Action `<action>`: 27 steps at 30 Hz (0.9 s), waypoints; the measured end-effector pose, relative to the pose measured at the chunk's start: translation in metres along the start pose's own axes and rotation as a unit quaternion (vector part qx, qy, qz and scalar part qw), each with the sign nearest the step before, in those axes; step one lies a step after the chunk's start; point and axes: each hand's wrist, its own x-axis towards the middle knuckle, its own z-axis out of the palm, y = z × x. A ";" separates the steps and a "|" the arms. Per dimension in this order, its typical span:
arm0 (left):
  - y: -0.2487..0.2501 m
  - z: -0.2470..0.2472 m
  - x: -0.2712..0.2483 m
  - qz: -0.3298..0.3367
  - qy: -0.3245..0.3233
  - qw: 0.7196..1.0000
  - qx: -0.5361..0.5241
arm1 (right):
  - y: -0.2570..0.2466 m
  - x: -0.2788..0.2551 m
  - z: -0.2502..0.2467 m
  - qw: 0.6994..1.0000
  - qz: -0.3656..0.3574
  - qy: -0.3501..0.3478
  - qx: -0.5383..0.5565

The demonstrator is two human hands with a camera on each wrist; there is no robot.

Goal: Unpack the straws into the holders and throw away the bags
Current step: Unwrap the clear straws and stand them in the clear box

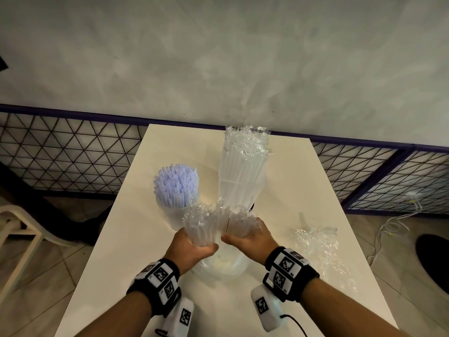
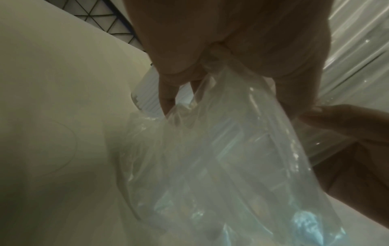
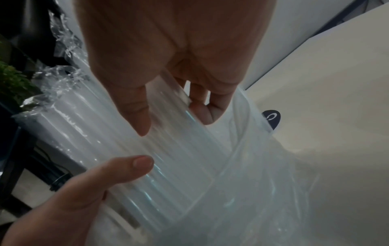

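Observation:
A clear plastic bag of clear straws (image 1: 218,227) stands tilted over the near middle of the white table (image 1: 121,251), its bottom on the tabletop. My left hand (image 1: 194,244) grips its left side and my right hand (image 1: 245,237) its right side, thumbs almost meeting. In the left wrist view my left hand (image 2: 221,79) pinches bunched bag film (image 2: 221,158). In the right wrist view my right hand (image 3: 174,116) wraps the straw bundle (image 3: 168,158). A holder (image 1: 170,215) behind holds blue-white straws (image 1: 177,188). Another bagged bundle of clear straws (image 1: 243,171) stands upright beside it.
A crumpled empty clear bag (image 1: 318,242) lies on the table right of my right hand. A wire-mesh fence (image 1: 73,154) runs behind the table. On the floor there is a white chair (image 1: 14,229) at left, and a white cable (image 1: 388,227) and dark round object (image 1: 435,261) at right.

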 end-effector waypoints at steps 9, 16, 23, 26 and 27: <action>0.001 0.002 -0.001 0.004 0.008 1.000 -0.018 | -0.015 -0.012 -0.003 0.996 -0.063 0.001 0.055; 0.006 0.004 -0.006 0.007 -0.018 1.000 -0.019 | -0.019 -0.012 -0.002 0.996 -0.081 0.001 0.024; 0.011 0.004 -0.007 0.011 -0.084 0.996 0.003 | -0.022 -0.009 -0.002 0.991 -0.108 -0.050 0.061; 0.014 0.004 -0.007 0.013 -0.074 0.997 0.009 | -0.023 -0.006 -0.002 0.992 -0.107 -0.053 0.049; 0.014 0.004 -0.007 0.012 -0.064 0.998 0.010 | -0.024 -0.006 -0.002 0.993 -0.100 -0.048 0.050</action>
